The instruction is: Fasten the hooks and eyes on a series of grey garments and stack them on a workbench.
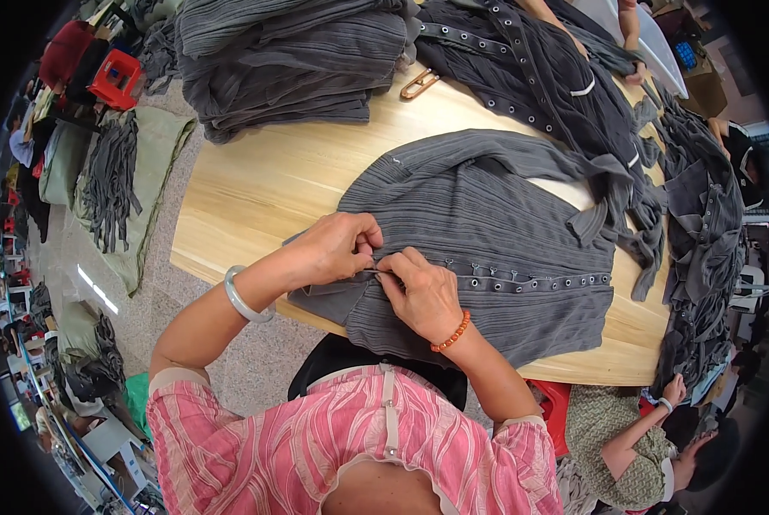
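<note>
In the head view, the left hand (337,245) had its thumb and fingertips closed in a pinch on the front edge of a ribbed garment (487,206). The right hand (426,296), just beside it, curled its fingers onto the same edge. The garment was dark grey knit, with narrow raised ridges, and lay flat beneath and beyond both hands. To the right of the right hand ran a front strip (549,284) of round metal eyelets, with small hooks alongside.

The tabletop (256,202) was smooth, pale wood with streaked grain. Beyond the left hand rose a thick folded stack (290,73) of similar ribbed cloth; farther off, right of that, lay a darker eyeleted garment (509,73). Speckled floor (230,365) showed below the left forearm, and a red plastic stool (116,79) stood well beyond it, leftward.
</note>
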Action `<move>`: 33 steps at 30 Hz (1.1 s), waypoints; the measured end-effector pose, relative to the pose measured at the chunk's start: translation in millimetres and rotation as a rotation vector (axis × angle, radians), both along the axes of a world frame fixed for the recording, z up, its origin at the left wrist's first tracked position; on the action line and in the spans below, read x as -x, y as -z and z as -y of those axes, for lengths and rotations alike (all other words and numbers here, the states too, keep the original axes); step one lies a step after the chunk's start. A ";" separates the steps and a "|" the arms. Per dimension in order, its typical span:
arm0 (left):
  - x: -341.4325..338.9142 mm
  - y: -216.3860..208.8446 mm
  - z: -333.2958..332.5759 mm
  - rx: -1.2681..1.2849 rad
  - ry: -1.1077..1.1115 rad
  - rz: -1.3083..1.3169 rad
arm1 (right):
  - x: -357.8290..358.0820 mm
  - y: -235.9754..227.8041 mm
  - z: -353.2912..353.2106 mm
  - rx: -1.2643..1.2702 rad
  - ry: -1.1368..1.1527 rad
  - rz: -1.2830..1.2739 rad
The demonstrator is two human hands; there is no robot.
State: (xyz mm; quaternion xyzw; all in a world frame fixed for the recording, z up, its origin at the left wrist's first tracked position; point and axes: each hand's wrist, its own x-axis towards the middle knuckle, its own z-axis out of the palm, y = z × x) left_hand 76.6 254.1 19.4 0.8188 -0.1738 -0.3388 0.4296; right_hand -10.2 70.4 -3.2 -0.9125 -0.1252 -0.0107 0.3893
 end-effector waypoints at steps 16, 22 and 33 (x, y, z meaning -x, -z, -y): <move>14.1 5.3 10.8 -0.125 0.095 0.325 | -2.4 -2.7 4.5 -0.076 0.074 -0.110; 10.5 15.2 -2.8 -0.079 0.074 0.182 | -9.3 -2.7 -2.1 -0.027 0.116 -0.255; 26.8 -1.5 21.7 -0.077 0.071 0.674 | 25.8 -4.6 29.4 -0.006 0.109 -0.024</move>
